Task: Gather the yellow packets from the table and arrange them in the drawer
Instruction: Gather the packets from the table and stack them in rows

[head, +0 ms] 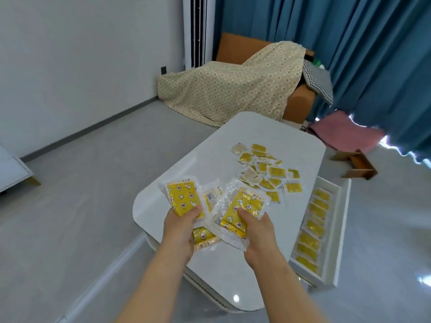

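Observation:
My left hand grips a bunch of yellow packets in clear wrap, thumb on top, above the near part of the white table. My right hand grips another bunch of yellow packets beside it, thumb pressed on the top one. More packets show between and under the two hands. A loose pile of yellow packets lies on the table's middle. The open white drawer juts out on the table's right side, with a row of yellow packets lined up inside.
A sofa under a patterned cloth stands behind the table, with blue curtains to the right. A pink cloth and a small wooden stool sit on the floor beyond the drawer. Grey floor lies to the left.

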`<move>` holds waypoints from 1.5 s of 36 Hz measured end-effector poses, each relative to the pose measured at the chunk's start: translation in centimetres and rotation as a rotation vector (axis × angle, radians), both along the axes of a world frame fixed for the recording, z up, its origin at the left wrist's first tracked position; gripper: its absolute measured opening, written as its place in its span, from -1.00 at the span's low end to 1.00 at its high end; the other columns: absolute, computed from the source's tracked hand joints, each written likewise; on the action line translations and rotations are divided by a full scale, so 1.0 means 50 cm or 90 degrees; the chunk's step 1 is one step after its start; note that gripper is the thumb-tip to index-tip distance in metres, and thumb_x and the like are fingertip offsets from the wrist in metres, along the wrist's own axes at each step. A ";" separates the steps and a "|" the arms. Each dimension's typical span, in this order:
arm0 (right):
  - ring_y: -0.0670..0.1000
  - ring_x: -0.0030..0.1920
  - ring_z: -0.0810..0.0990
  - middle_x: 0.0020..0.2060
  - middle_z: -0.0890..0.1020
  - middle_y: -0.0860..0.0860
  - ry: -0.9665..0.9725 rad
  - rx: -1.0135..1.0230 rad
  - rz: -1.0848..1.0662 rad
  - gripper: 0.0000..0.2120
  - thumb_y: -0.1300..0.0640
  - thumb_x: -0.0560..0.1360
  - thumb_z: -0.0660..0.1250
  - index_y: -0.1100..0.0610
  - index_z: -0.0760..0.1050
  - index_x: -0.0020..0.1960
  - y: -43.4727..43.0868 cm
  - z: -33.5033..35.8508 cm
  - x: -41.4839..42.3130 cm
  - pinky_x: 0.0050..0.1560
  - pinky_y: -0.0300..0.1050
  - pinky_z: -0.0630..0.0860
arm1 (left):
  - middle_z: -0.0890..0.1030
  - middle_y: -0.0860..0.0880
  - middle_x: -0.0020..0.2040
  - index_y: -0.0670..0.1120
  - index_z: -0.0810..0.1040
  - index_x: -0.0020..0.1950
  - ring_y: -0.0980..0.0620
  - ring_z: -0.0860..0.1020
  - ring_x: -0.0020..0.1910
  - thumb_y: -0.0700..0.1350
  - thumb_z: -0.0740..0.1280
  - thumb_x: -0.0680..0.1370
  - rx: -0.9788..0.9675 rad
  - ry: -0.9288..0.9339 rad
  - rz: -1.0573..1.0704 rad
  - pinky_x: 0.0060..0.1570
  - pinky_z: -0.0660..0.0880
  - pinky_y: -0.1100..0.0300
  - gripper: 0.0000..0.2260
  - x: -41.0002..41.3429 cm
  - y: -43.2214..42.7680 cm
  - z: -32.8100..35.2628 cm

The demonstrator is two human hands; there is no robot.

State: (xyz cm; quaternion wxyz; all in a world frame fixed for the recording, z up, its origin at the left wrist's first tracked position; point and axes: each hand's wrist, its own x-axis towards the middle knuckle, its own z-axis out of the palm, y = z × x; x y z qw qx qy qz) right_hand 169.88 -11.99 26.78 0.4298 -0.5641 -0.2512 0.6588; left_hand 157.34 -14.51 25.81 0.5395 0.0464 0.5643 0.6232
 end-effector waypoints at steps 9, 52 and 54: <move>0.16 -0.01 0.63 -0.04 0.65 0.10 0.000 -0.020 -0.034 -0.86 0.27 0.50 0.33 0.04 0.51 -0.05 0.143 -0.011 0.147 0.12 0.13 0.55 | 0.63 -0.10 -0.13 -0.11 0.51 0.03 -0.06 0.61 -0.25 -0.31 0.33 0.51 -0.018 0.024 -0.062 -0.49 0.53 0.20 -0.84 0.144 0.160 0.010; 0.09 0.03 0.62 0.00 0.65 0.06 -0.129 -0.060 0.433 -0.74 0.28 0.51 0.31 0.08 0.49 0.17 0.929 -0.208 0.815 0.11 0.06 0.55 | 0.64 -0.16 -0.06 -0.12 0.53 0.08 -0.17 0.61 -0.09 -0.31 0.33 0.51 -0.127 0.054 0.273 -0.05 0.55 -0.05 -0.81 0.888 0.788 -0.209; 0.07 0.02 0.62 0.01 0.64 0.06 -0.145 -0.071 0.478 -0.75 0.28 0.52 0.30 0.08 0.49 0.17 0.963 -0.229 0.854 -0.01 -0.04 0.57 | 0.65 -0.16 -0.09 -0.11 0.55 0.04 -0.17 0.62 -0.11 -0.30 0.34 0.50 -0.157 0.048 0.297 -0.05 0.55 -0.08 -0.84 0.936 0.805 -0.233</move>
